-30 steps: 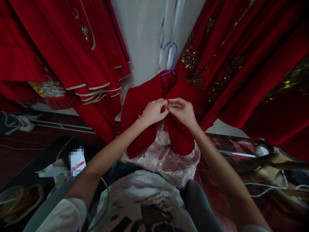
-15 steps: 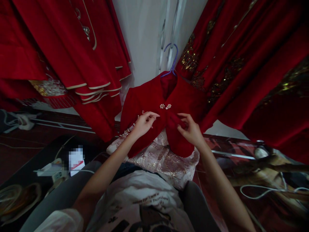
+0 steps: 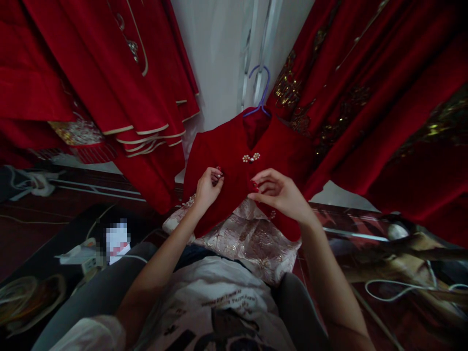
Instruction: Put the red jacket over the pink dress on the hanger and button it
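Note:
A short red jacket (image 3: 230, 139) hangs from a purple hanger (image 3: 262, 92). A beaded flower clasp (image 3: 251, 157) joins its front below the neck opening. At the jacket's left side my left hand (image 3: 209, 189) is closed, its fingertips pinching the red cloth by a bit of beaded trim. My right hand (image 3: 283, 192) is closed too, thumb and fingers on the red cloth near the front opening. A few pale beads (image 3: 272, 214) show beneath that hand. Below the jacket, pale pink brocade cloth (image 3: 248, 241) with shiny threads lies across my lap.
Red garments with pale piping (image 3: 146, 97) hang at the left, and red garments with gold sequins (image 3: 351, 112) at the right. A dark low surface at the left holds a white power strip (image 3: 89, 263). A white cable (image 3: 389, 292) loops among items at the right.
My left hand has moved slightly left and its fingers have curled in. My right hand has shifted left toward the front opening and closed. More beads now show below it.

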`<state>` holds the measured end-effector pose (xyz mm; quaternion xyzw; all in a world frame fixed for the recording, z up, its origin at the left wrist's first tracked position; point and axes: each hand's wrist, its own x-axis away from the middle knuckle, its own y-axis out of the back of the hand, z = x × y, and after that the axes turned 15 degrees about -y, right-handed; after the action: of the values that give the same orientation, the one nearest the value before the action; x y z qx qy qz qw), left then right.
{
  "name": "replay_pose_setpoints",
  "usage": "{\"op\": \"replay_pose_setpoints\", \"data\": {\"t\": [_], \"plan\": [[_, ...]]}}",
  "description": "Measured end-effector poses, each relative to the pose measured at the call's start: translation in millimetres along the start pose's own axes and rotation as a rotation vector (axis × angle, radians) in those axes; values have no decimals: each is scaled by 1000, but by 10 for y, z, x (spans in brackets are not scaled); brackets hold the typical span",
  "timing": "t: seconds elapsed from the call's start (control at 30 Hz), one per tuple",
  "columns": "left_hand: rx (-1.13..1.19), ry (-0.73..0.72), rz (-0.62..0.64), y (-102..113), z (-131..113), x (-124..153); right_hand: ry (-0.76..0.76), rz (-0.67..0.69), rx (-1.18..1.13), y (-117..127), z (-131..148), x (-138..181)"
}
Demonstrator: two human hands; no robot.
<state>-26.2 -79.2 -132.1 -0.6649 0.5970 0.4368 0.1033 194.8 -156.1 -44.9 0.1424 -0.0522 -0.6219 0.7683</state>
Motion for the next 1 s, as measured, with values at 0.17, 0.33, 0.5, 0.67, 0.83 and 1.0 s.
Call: {"op": "replay_pose_setpoints", "data": {"t": [0.17, 0.33, 0.5, 0.67, 0.83, 1.0], "plan": [[250, 115, -74, 7, 6, -16, 32, -223, 98, -458, -336, -503], [398, 181, -93, 39, 4, -47, 20, -221, 66, -732, -514, -794], [405, 185, -61, 106, -8, -70, 79, -302, 104, -762, -534, -773], [383, 164, -27, 178, 11, -91, 102, -354, 109, -763, -501, -746], [382, 177, -45, 189, 6, -119, 104, -384, 116, -762, -476, -763], [422, 198, -58, 182, -27, -131, 85, -343, 123, -719, -491, -751]]}}
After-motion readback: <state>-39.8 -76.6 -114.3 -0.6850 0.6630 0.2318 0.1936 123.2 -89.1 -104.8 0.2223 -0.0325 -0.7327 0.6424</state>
